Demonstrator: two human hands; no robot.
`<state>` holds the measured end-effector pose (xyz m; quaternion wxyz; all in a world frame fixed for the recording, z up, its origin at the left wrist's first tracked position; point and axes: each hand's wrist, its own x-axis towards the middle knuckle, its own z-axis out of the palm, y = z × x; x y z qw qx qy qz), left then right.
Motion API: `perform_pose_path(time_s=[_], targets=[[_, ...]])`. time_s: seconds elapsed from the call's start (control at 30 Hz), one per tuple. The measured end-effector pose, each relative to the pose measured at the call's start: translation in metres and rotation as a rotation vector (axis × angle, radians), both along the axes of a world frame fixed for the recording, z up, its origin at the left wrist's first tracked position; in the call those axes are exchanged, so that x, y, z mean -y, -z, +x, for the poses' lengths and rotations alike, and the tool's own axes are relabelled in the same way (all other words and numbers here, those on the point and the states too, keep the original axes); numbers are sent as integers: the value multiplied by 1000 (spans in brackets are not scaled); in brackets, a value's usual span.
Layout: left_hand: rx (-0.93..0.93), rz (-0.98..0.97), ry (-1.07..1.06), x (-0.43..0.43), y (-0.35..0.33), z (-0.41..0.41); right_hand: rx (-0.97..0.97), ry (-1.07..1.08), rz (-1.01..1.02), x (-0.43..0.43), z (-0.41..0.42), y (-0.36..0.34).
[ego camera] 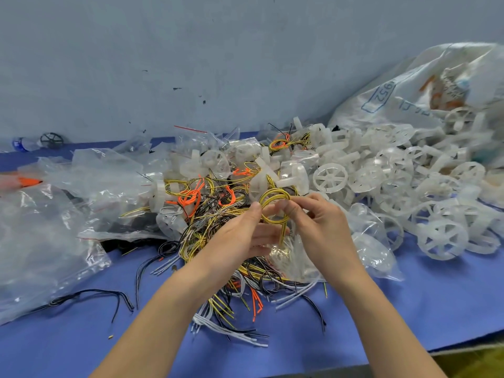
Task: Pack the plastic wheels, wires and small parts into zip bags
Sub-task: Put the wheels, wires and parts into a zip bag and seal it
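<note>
A looped yellow wire (273,199) is held up between both hands over the middle of the table. My left hand (240,236) pinches the loop's left side, and its lower fingers also hold a small clear zip bag (293,255). My right hand (316,222) pinches the loop's right side. Beneath them spreads a tangle of yellow, black, orange and white wires (218,214). White plastic wheels (330,177) are heaped to the right.
Empty and filled clear zip bags (54,227) cover the left of the blue table (81,345). A large white sack (422,91) spills wheels at the back right. A grey wall stands behind. The table's front edge runs lower right.
</note>
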<state>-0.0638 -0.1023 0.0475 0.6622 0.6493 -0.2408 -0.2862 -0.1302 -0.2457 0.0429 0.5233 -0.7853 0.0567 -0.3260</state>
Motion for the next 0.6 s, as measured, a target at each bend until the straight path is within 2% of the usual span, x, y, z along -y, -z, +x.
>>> perform_pose_path(time_s=[0.17,0.27,0.33,0.37,0.5,0.53,0.6], targets=[[-318,-96,148,-4,-5,-3,-14,0,84,1,2,1],[-366,-79,124,-9,-6,-1,-31,25,88,4,4,2],[-285,-33,62,-15,-6,5,-36,21,99,5,2,2],[-187,21,28,-20,-8,8,-34,25,104,6,1,2],[380,385,-14,-34,-16,12,-14,107,63,9,-2,2],[454,438,10,-33,-17,9,-16,124,16,8,-2,2],[464,477,95,-25,-19,1,-23,146,-112,3,-2,2]])
